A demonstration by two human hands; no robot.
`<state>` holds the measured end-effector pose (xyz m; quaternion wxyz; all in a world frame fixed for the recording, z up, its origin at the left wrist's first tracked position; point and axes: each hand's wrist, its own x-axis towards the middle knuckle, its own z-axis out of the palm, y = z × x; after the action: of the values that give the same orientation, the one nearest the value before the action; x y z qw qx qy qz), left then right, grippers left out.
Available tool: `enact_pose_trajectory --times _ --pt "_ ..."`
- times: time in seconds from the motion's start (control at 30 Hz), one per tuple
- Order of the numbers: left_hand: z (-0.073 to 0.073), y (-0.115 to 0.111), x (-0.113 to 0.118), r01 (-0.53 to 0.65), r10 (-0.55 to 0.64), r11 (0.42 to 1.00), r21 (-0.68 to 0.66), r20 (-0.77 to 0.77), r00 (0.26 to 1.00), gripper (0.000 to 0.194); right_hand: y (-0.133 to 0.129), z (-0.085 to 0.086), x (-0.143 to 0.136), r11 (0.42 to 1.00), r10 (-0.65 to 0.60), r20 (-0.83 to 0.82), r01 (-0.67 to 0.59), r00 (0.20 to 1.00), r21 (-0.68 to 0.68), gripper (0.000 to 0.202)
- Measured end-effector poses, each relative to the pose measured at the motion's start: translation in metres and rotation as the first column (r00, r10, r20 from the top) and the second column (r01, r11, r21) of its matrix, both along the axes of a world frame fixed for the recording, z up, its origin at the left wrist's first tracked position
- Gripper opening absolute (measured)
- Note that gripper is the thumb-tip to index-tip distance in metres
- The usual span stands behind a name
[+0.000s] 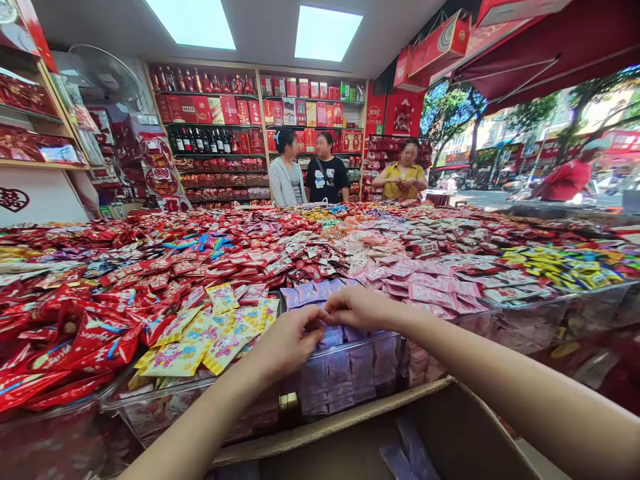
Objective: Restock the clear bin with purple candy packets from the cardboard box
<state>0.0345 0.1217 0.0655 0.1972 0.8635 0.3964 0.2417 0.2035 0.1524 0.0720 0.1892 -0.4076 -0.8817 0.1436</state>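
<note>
Shop counter: purple packets (345, 373) under both hands.

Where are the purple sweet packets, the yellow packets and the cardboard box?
purple packets (320, 291): head view, top of the pile in the clear bin.
yellow packets (223, 298): head view, face of one packet.
cardboard box (345, 417): head view, its front rim.

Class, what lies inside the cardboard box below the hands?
Inside the cardboard box, a few purple packets lie on the bottom; its near part is out of frame, and the right arm covers a corner.
</note>
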Motion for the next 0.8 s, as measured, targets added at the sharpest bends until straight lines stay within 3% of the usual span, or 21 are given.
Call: enact_pose_trajectory --times 0.3,0.53,0.7,0.8 --pt "-0.003 0.000 -0.001 -0.099 0.099 0.988 0.117 0.002 0.995 0.021 0.005 0.007 -0.002 0.996 0.075 0.127 -0.069 0.989 -0.052 0.017" --pt "-0.002 0.005 0.001 -0.081 0.087 0.993 0.083 -0.068 0.994 0.026 0.006 0.008 -0.005 0.997 0.083 0.211 -0.080 0.974 -0.023 0.021" --pt "-0.001 0.001 0.000 -0.085 0.096 0.991 0.099 -0.104 0.990 0.026 0.001 0.008 -0.005 0.998 0.057 0.212 -0.056 0.976 -0.012 0.021" --pt "0.001 -0.001 0.001 -0.082 0.093 0.992 0.100 -0.113 0.989 0.027 -0.006 0.010 0.000 1.000 -0.021 0.206 0.018 0.978 0.016 0.022"
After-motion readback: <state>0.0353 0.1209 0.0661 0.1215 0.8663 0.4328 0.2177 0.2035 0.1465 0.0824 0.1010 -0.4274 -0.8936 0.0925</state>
